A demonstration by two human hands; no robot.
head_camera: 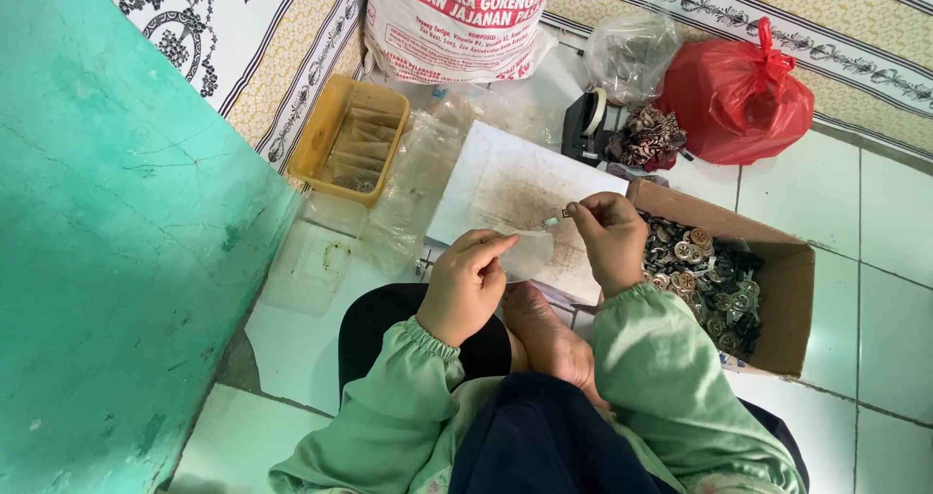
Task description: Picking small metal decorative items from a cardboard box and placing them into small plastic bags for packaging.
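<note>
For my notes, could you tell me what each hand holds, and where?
Left hand pinches a small clear plastic bag at its edge; right hand holds a small metal piece by its end.

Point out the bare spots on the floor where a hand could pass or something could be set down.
Bare white tiles lie right of the cardboard box, below the red bag. Another free patch sits between the green wall and the left hand. It is crowded ahead of the right hand: yellow tray, plastic bags, tape dispenser.
</note>
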